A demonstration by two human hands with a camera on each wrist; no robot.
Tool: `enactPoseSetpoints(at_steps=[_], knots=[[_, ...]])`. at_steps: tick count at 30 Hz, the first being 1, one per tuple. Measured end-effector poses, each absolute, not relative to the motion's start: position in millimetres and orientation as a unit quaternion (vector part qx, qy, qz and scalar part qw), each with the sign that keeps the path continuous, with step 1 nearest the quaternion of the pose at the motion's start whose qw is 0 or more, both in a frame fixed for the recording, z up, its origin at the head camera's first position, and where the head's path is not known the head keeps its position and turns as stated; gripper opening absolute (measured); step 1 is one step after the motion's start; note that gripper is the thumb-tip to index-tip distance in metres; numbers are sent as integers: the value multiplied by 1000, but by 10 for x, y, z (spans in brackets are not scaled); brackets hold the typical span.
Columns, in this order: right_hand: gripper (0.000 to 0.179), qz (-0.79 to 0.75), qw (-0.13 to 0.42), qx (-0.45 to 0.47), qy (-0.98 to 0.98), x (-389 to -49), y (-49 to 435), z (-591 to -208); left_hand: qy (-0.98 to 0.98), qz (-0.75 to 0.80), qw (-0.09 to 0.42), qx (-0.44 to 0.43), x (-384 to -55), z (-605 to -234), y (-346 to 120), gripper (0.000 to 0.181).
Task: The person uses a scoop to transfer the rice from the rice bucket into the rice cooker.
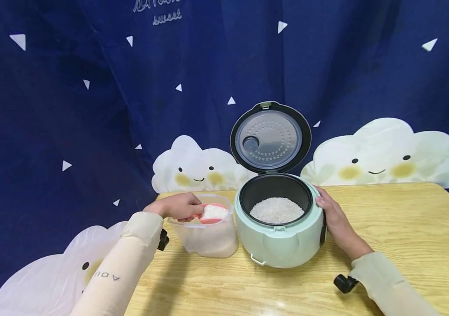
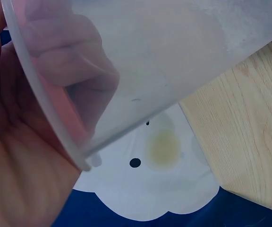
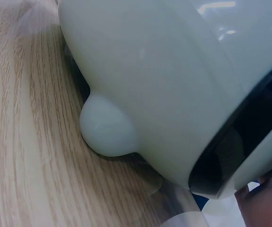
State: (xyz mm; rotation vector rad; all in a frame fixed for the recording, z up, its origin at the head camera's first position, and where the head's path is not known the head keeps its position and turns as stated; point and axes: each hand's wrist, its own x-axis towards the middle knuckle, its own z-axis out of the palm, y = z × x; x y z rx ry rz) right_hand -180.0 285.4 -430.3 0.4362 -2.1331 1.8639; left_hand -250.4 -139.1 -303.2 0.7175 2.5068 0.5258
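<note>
In the head view a mint-green rice cooker (image 1: 281,248) stands with its lid (image 1: 273,138) raised and white rice (image 1: 277,210) in its dark inner pot. To its left is a translucent plastic bin (image 1: 208,239). My left hand (image 1: 181,206) reaches over the bin's rim and grips a pink scoop (image 1: 198,219) heaped with rice. Its curled fingers show through the bin's wall in the left wrist view, beside the pink plastic (image 2: 63,101). My right hand (image 1: 336,221) holds the cooker's right side, thumb near the top rim; its other fingers are mostly hidden.
Both containers stand side by side on a wood-grain table (image 1: 398,232). Behind it hangs a dark blue curtain (image 1: 193,52) with white clouds and triangles. The cooker's small front latch (image 1: 258,260) sticks out toward the near side.
</note>
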Motion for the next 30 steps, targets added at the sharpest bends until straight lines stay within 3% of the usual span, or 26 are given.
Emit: enactPoseSetpoints(at_steps=[30], knots=[[56,637,133,147,-745,-1780,2849,-4303,909,241,222,257,-2527,-2931,-1502,30]])
